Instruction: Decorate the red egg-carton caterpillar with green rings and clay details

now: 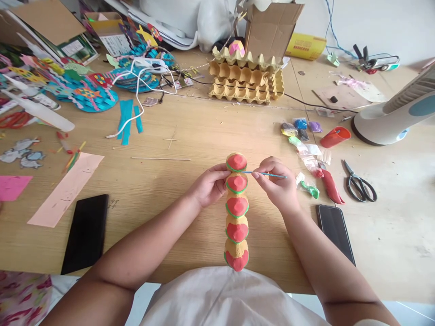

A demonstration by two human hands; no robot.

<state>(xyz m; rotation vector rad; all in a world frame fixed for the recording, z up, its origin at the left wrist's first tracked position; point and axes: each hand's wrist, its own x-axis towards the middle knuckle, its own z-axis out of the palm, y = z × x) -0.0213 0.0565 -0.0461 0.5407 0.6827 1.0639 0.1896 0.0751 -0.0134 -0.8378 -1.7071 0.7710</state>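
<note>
A strip of egg carton cups runs from the table's front edge toward the middle, its bumps covered in red with green rims. My left hand pinches the strip's left side near the far end. In my right hand is a thin blue stick tool, held between thumb and fingers. The tool's tip touches the strip between the first and second cups from the far end.
Stacked egg cartons stand at the back. On the right are scissors, a phone, a red cup, clay packets and a white device. Another phone and pink paper lie left.
</note>
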